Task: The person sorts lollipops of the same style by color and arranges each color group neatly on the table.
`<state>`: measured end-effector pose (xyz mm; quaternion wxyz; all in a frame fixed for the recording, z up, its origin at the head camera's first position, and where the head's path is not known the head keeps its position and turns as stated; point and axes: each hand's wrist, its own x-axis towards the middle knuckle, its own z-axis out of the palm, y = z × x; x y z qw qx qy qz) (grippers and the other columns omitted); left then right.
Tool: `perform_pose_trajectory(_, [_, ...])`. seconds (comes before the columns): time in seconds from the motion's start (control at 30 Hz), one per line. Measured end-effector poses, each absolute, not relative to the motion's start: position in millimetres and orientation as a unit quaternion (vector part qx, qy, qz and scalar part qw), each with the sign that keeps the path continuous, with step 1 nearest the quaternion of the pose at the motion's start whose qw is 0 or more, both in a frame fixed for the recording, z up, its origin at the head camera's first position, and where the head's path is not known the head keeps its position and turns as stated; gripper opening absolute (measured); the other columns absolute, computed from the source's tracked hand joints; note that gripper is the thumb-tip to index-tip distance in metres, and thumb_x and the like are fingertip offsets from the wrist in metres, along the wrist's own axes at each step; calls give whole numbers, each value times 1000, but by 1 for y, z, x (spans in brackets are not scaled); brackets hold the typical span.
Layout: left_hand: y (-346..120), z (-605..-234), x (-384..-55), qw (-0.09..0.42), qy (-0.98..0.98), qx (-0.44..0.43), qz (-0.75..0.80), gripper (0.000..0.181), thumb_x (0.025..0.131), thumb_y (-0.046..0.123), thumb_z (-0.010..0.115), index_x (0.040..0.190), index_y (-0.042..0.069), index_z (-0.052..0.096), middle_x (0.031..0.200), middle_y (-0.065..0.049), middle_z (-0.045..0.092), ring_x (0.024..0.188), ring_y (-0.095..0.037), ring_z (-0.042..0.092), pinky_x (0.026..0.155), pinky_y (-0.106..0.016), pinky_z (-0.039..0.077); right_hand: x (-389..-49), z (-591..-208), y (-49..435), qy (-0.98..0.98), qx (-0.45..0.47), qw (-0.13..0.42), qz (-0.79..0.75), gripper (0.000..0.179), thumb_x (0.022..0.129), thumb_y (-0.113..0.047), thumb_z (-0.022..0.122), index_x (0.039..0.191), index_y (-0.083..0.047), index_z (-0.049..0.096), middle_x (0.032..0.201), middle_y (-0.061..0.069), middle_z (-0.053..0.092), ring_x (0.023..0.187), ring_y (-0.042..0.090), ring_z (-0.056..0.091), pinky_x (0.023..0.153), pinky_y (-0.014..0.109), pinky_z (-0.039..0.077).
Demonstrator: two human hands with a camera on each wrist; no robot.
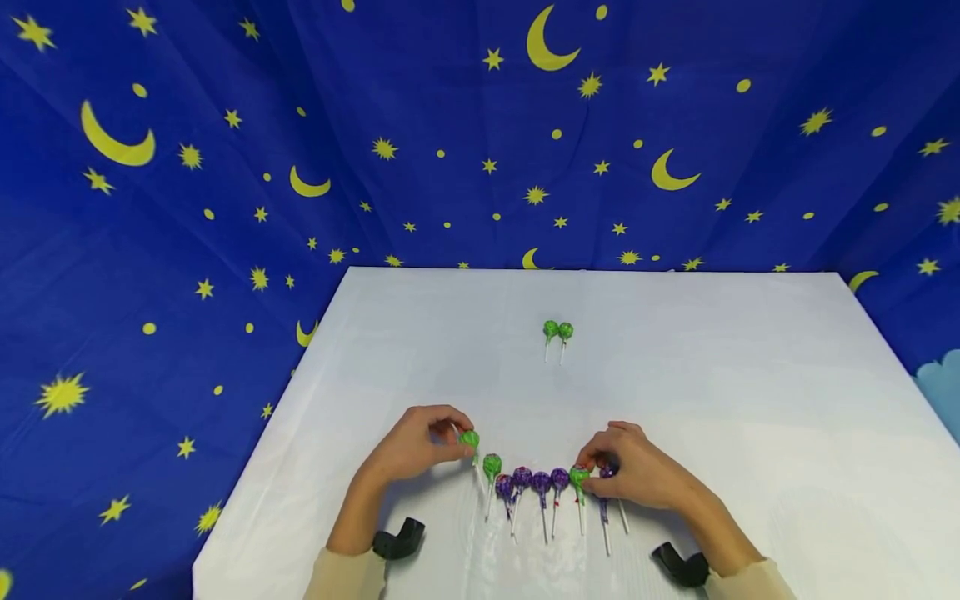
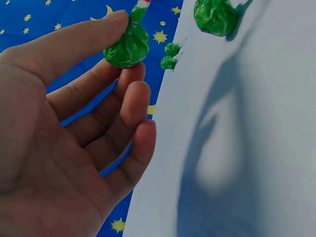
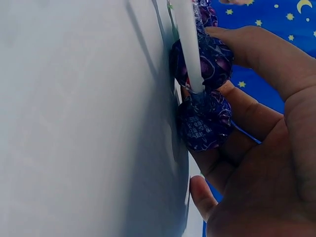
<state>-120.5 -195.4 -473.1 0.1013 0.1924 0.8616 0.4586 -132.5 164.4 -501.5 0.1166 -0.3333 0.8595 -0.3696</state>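
Note:
My left hand (image 1: 423,442) pinches a green-wrapped lollipop (image 1: 469,438) by its head, between thumb and fingers; in the left wrist view its wrapper (image 2: 127,48) shows at the fingertips. Just right of it lies another green lollipop (image 1: 492,465), the left end of a row. Several purple lollipops (image 1: 542,482) follow in the row, sticks toward me. My right hand (image 1: 637,467) has thumb and index finger on the head of a green lollipop (image 1: 580,476) at the row's right part. Purple lollipops (image 3: 205,121) lie under that hand, partly hidden by it.
Two green lollipops (image 1: 558,330) lie side by side farther back on the white table (image 1: 712,358). A black curved piece (image 1: 399,540) is beside the left wrist and another (image 1: 680,567) beside the right. Blue cloth with moons and stars (image 1: 450,108) hangs behind the table.

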Motion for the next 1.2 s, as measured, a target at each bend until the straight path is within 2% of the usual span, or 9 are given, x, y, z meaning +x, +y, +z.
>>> perform_pose_trajectory(0.13, [-190,-473,-132,91,867,183,454,25,82,37,77,102,26,68,80,5,64,71,-14,60,61,-32,50,-132,-501,164,857,-339,106,-374,18,77,-26,81,92,-27,70,81,-19,60,72,3,55,104,55,15])
perform_pose_trajectory(0.33, [-175,-472,-152,88,858,186,470,25,83,33,77,104,23,70,79,2,64,69,-17,58,57,-35,48,-131,-500,167,857,-339,102,-374,18,78,-26,81,92,-27,70,81,-19,61,71,3,55,103,56,15])
perform_pose_trajectory(0.5, [-164,-474,-168,89,857,187,471,25,83,33,77,105,22,70,82,1,65,70,-16,59,58,-33,48,-131,-500,168,857,-335,102,-378,18,78,-25,81,92,-28,70,81,-18,61,72,4,56,103,56,15])
perform_pose_trajectory(0.73, [-163,-482,-181,82,861,166,474,25,83,26,77,105,16,70,84,-3,65,70,-17,58,56,-33,48,-132,-503,165,859,-335,116,-369,17,79,-29,80,93,-29,69,81,-18,60,71,4,54,105,53,15])
perform_pose_trajectory(1.03, [-162,-482,-211,78,869,139,469,24,83,27,77,105,19,71,96,2,66,74,-17,59,59,-35,48,-133,-502,166,854,-342,106,-378,17,79,-26,80,93,-27,70,82,-18,61,72,4,55,104,55,16])
perform_pose_trajectory(1.2, [-163,-479,-225,76,871,134,466,25,83,26,77,105,17,71,99,2,66,74,-19,59,60,-36,49,-132,-502,167,855,-337,118,-376,18,79,-26,80,93,-27,70,82,-17,61,72,4,54,105,53,15])
